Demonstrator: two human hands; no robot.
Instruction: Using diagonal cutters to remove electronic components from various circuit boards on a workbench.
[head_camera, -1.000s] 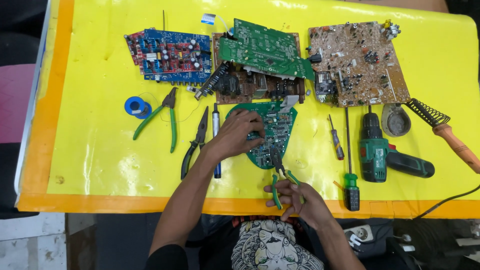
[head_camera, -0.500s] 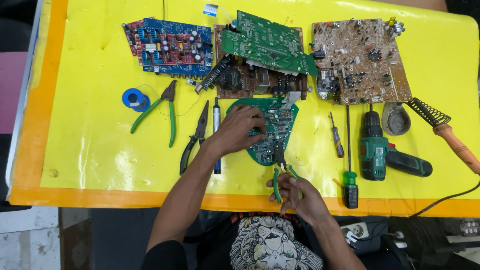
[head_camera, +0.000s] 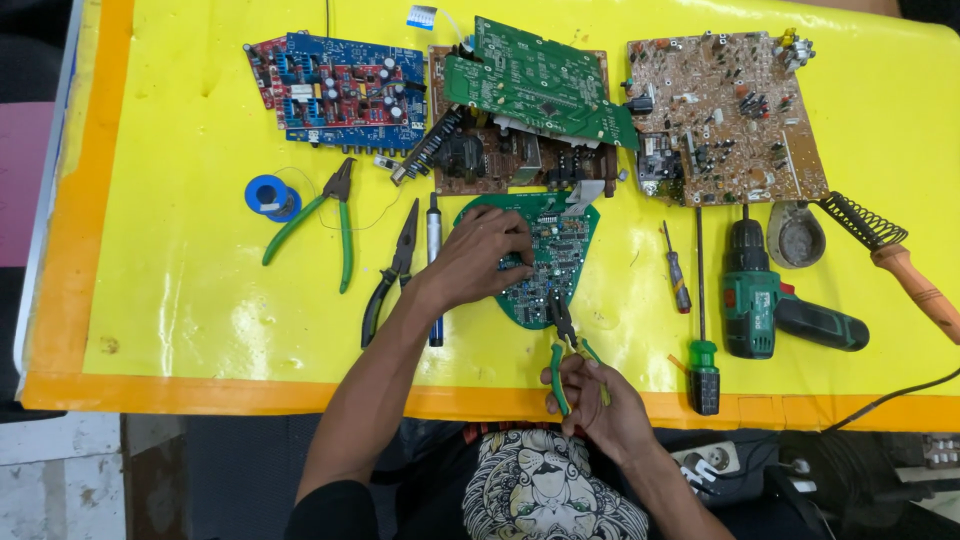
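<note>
Left hand presses flat, fingers spread, on the rounded green circuit board lying mid-table. Right hand is closed around green-handled pliers, whose tips meet the board's lower edge.

A small circuit board lies at the near middle of the worktop, with three larger boards in a row at its far side. Left of it lie pliers and cutters; right of it, a screwdriver and a drill.
</note>
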